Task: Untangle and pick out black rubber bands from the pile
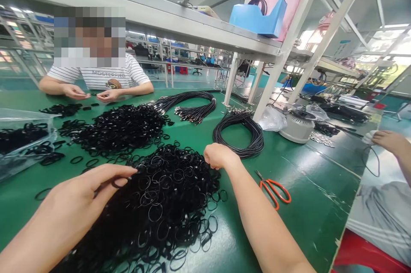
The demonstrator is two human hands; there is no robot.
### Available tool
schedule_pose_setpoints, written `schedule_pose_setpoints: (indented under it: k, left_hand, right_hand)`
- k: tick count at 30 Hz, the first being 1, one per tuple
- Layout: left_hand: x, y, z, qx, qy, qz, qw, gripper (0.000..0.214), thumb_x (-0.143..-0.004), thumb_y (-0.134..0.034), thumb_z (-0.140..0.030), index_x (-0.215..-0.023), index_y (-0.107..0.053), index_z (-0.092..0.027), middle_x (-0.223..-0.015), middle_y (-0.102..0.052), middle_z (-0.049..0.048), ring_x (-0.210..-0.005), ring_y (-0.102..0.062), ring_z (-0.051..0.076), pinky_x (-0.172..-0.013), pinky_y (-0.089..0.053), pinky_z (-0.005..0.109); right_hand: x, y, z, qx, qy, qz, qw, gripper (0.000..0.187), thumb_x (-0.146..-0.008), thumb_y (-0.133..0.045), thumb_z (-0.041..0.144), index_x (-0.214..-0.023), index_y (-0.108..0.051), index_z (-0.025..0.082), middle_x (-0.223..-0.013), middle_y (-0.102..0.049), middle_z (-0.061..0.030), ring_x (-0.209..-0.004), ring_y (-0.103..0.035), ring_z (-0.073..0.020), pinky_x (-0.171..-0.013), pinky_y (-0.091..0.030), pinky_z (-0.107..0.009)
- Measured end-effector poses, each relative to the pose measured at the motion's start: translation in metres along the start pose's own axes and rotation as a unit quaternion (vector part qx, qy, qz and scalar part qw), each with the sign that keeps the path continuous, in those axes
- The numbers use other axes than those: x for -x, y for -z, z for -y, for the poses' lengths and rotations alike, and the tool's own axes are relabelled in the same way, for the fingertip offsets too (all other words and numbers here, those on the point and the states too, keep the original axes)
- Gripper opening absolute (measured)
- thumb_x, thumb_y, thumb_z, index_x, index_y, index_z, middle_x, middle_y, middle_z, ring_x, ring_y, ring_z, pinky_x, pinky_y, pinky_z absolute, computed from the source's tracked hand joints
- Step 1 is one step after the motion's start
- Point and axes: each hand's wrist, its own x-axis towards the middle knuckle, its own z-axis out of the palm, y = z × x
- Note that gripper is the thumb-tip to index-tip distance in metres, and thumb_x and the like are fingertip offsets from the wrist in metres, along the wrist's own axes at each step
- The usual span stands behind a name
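Note:
A large pile of thin black rings [170,178] lies on the green tabletop in front of me. Over its left side, my left hand [91,185] is closed, with a small black ring [119,183] pinched between thumb and forefinger. My right hand [220,156] is curled closed at the pile's right edge, near a coil of black cables [258,140]. Its fingertips are turned away, so whatever they grip is hidden. Orange-handled scissors [276,191] lie to the right of my right forearm, blades slightly apart.
Behind my pile are a second ring heap [125,129] and a bundle of cables [205,103]. A clear bag [28,144] of rings stands left. Across the table a person [105,76] handles small pieces; another person's hand [385,140] is at right. White shelf posts [272,80] rise beyond the coil.

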Motion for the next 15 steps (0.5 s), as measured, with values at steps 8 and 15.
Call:
schedule_pose_setpoints:
  k: [8,15]
  left_hand:
    - [0.003,0.022,-0.023,0.006,-0.111,0.057,0.992,0.041,-0.076,-0.034,-0.032,-0.101,-0.067,-0.032,-0.123,-0.063,-0.0056,-0.128,-0.044,0.023,-0.109,-0.031,0.045]
    - [0.014,0.048,-0.047,0.076,-0.043,0.002,0.996,0.038,-0.078,-0.042,-0.054,-0.099,-0.069,-0.035,-0.121,-0.064,-0.0073,-0.118,-0.054,0.023,-0.104,-0.038,0.041]
  right_hand:
    - [0.004,0.001,0.004,0.0,0.051,-0.148,0.988,0.019,-0.084,-0.062,0.028,-0.101,-0.063,0.019,-0.1,-0.065,-0.0041,-0.094,-0.061,-0.0202,-0.081,-0.049,-0.037]
    - [0.036,0.02,0.02,-0.037,0.074,-0.339,0.937,0.012,-0.085,-0.054,0.02,-0.092,-0.064,0.024,-0.094,-0.066,-0.0024,-0.09,-0.06,-0.0187,-0.076,-0.042,-0.03]
